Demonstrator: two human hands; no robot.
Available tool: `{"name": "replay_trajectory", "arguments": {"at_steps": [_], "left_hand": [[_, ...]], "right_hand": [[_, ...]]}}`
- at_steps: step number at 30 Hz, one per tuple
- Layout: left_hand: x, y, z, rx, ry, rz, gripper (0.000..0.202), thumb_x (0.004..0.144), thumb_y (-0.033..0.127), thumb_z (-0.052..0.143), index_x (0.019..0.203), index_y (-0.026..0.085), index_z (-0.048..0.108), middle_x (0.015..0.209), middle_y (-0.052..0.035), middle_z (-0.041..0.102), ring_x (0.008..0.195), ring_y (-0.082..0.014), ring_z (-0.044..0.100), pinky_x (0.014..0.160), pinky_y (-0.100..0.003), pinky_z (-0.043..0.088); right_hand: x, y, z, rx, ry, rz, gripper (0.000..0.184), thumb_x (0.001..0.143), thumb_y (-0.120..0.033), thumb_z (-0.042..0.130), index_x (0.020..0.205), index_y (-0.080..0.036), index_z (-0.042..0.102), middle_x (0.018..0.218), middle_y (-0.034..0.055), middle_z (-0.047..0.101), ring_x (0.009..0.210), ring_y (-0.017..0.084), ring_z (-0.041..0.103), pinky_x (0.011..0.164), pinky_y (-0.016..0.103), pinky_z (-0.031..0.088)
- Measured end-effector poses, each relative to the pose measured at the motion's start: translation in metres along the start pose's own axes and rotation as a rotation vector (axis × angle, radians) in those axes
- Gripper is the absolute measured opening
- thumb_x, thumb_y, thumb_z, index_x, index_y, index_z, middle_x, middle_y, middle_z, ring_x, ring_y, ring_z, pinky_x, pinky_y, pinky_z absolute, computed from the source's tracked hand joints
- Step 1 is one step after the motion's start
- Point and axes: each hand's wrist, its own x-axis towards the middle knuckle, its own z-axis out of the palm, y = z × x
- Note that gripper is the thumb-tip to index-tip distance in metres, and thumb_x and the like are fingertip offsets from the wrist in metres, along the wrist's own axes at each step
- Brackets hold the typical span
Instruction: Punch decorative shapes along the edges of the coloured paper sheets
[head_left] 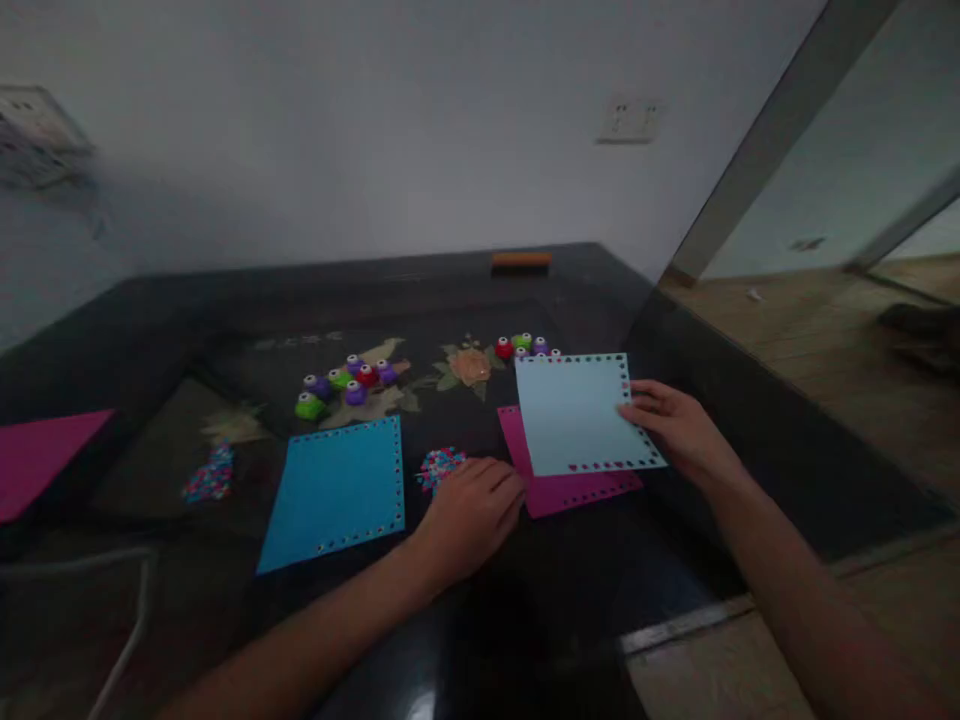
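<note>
My right hand [686, 435] pinches the right edge of a pale blue paper sheet [574, 415] with holes punched along its edges. Beneath that sheet, partly hidden, lies a pink sheet [577, 493], also punched. My left hand [476, 510] is closed, its fingers curled beside the left edge of the pink sheet; what is in them, if anything, is hidden. Just behind this hand lies a small heap of red, white and blue beads [440, 466], partly covered by it. To the left, a bright blue sheet [341, 490] with punched edges rests on the dark table.
Several colourful eyeball-topped pieces [355, 392] sit behind the blue sheet, with more [523, 346] behind the pale sheet. Another bead heap [210, 475] and a pink sheet [45, 455] lie at left. An orange-brown bar [521, 260] rests near the table's far edge.
</note>
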Motion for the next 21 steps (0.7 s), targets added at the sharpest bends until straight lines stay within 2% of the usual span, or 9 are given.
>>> {"name": "replay_trajectory", "arguments": {"at_steps": [8,17,21], "left_hand": [[-0.0069,-0.0088,0.0066,-0.045,0.075,-0.028,0.019,0.084,0.007,0.05,0.098,0.016,0.061,0.098,-0.0072,0.067,0.091,-0.0223,0.059,0.084,-0.039,0.049],[-0.0065,-0.0091,0.0067,-0.093,0.042,-0.018,0.027,0.084,0.006,0.05,0.107,0.014,0.06,0.11,-0.0083,0.063,0.105,-0.0219,0.057,0.104,-0.043,0.041],[-0.006,-0.0097,0.0065,-0.078,0.037,-0.018,0.027,0.086,0.009,0.049,0.111,0.014,0.059,0.115,-0.0091,0.063,0.11,-0.0222,0.057,0.106,-0.046,0.039]], "right_hand": [[-0.0055,0.0077,0.0037,-0.162,-0.052,0.078,0.05,0.054,-0.029,0.081,0.099,-0.02,0.062,0.071,-0.0019,0.064,0.053,0.013,0.058,0.048,0.027,0.044],[-0.0079,0.0035,0.005,-0.219,-0.077,0.095,0.051,0.056,-0.029,0.079,0.102,-0.02,0.061,0.071,-0.0009,0.065,0.054,0.014,0.058,0.049,0.028,0.044],[-0.0083,0.0029,0.0076,-0.243,-0.088,0.092,0.049,0.056,-0.028,0.078,0.102,-0.021,0.061,0.07,-0.0011,0.065,0.054,0.014,0.058,0.048,0.027,0.043]]}}
